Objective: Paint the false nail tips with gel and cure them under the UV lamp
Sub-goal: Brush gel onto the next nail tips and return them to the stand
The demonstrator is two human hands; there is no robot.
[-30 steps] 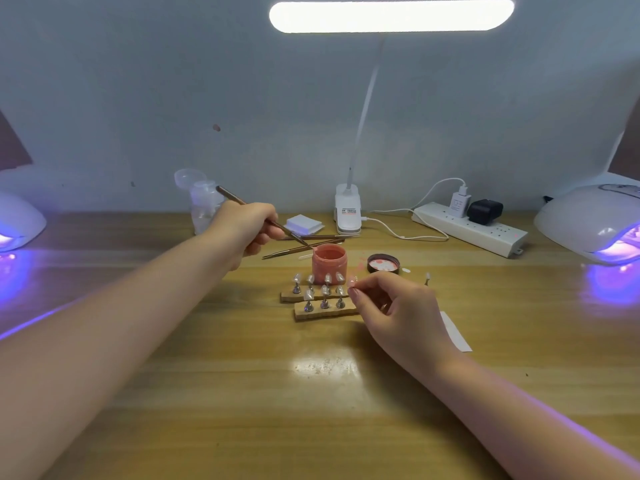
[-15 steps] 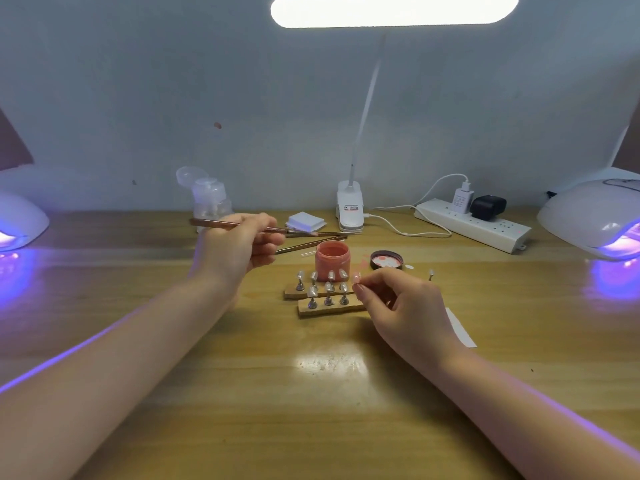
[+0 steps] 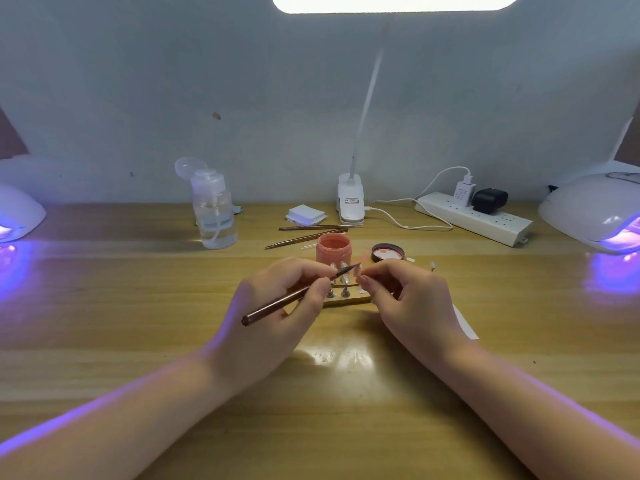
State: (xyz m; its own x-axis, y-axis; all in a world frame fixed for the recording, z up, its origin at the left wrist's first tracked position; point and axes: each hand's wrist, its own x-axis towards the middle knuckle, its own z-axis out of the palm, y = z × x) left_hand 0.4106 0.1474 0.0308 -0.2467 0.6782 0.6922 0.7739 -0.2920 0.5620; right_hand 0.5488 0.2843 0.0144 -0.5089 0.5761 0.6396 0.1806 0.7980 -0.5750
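- Spreading under both your forearms is the wooden table (image 3: 138, 341), with a glowing UV lamp (image 3: 595, 209) at its right edge and another lamp (image 3: 17, 213) at its left.
- Your left hand (image 3: 273, 317) curls its fingers around a brown brush (image 3: 294, 297), bristles angled up toward the right.
- Your right hand (image 3: 412, 303) pinches a small nail tip (image 3: 360, 270), which sits at the brush end.
- You have the pink gel jar (image 3: 334, 249) just behind both hands, open, with its lid (image 3: 388, 252) beside it.
- You partly hide the wooden nail stands (image 3: 346, 296) between your hands.
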